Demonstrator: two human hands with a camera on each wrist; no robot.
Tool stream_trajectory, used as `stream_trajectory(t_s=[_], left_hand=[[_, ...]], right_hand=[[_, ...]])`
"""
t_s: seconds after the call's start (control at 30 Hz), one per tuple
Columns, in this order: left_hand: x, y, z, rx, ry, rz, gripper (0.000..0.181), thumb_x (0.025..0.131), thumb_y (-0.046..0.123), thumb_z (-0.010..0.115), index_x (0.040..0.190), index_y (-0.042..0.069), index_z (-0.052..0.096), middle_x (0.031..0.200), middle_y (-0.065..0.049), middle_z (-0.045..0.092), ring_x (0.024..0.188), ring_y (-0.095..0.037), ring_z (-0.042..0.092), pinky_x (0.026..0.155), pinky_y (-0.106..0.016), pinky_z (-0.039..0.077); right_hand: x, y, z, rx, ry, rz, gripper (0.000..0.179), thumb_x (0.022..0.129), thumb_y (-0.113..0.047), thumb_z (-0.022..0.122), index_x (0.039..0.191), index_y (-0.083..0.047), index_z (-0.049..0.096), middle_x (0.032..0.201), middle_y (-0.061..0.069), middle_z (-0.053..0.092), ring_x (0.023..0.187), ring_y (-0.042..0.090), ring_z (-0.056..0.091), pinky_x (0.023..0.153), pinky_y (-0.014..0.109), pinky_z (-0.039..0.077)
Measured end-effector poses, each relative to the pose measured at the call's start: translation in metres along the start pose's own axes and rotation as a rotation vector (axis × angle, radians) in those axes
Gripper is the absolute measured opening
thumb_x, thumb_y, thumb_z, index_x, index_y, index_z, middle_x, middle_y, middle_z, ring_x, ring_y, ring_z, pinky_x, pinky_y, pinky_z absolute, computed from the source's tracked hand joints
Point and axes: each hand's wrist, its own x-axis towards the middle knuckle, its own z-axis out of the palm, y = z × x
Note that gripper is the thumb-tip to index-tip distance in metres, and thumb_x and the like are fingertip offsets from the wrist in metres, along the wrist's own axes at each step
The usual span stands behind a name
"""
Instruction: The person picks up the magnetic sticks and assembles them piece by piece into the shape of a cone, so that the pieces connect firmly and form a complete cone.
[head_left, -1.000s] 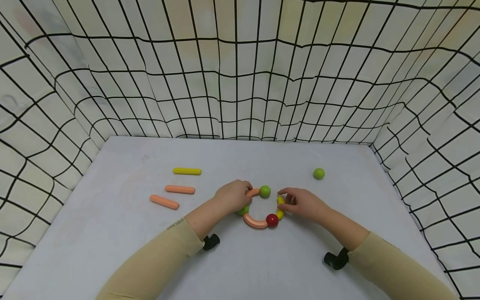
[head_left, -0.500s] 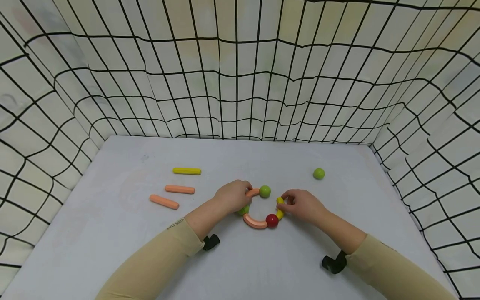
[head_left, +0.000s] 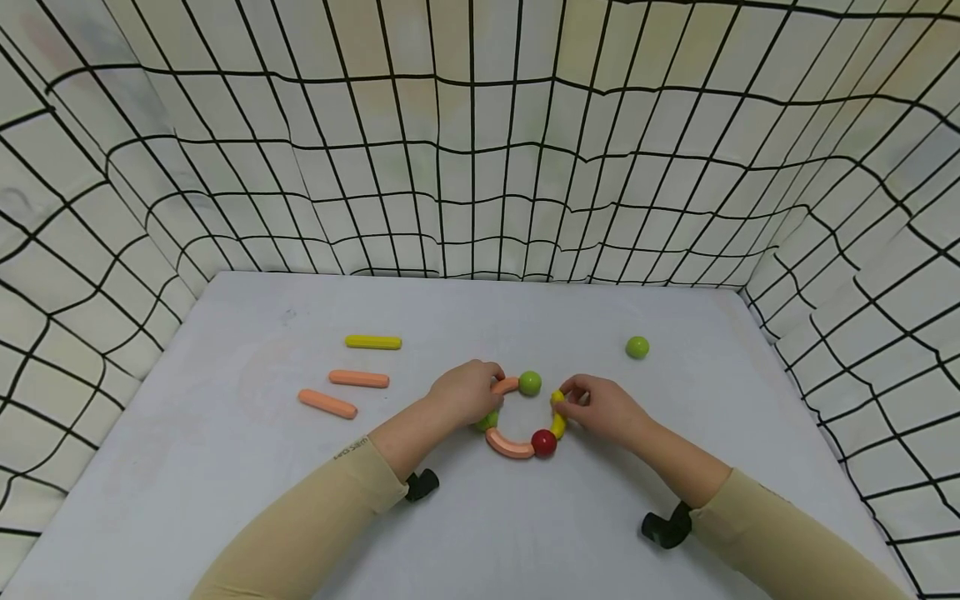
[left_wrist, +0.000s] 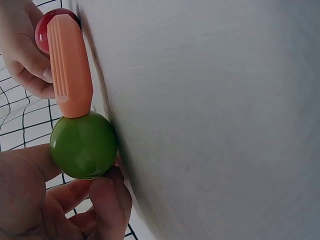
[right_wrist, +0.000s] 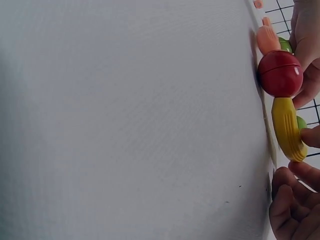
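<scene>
A partial ring of balls and curved sticks lies mid-table. My left hand grips its left side, with thumb and fingers around a green ball. From that ball a curved orange stick runs to a red ball. A curved yellow stick rises from the red ball, and my right hand pinches its far end. A second orange stick, partly hidden by the left fingers, meets another green ball at the top. A gap separates this ball from the yellow stick.
On the left of the table lie a straight yellow stick and two straight orange sticks. One loose green ball sits at the back right. Black netting over white sheets encloses the back and sides.
My right fingers have closed onto the yellow stick and shifted slightly left, tipping its far end inward toward the upper green ball. My left hand has stayed in place.
</scene>
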Motion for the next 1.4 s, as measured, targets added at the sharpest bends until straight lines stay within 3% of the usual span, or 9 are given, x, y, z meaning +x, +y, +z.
stream_trajectory(t_s=[0.23,0.5,1.4], left_hand=[[0.000,0.000,0.001,0.011,0.005,-0.001,0.030,0.093,0.020,0.066,0.123,0.012,0.066,0.096,-0.002,0.064,0.074,-0.017,0.057,0.062,-0.029,0.045],[0.000,0.001,0.002,0.024,0.012,-0.005,0.031,0.093,0.020,0.066,0.123,0.014,0.066,0.098,-0.002,0.063,0.076,-0.018,0.057,0.063,-0.030,0.045],[-0.005,0.003,0.000,0.029,0.033,0.014,0.031,0.093,0.020,0.066,0.124,0.015,0.066,0.101,-0.003,0.064,0.074,-0.017,0.056,0.062,-0.030,0.044]], right_hand=[[0.001,0.001,0.001,0.089,-0.032,0.014,0.027,0.093,-0.023,0.068,0.117,-0.010,0.064,0.095,0.002,0.062,0.075,0.017,0.057,0.066,0.028,0.051],[0.003,0.004,0.003,0.151,-0.044,0.046,0.030,0.093,-0.023,0.070,0.121,-0.012,0.064,0.092,0.003,0.063,0.072,0.018,0.058,0.065,0.029,0.051],[0.003,-0.009,0.009,0.127,0.011,0.064,0.034,0.092,-0.025,0.071,0.122,-0.008,0.070,0.088,0.002,0.065,0.069,0.018,0.057,0.064,0.027,0.051]])
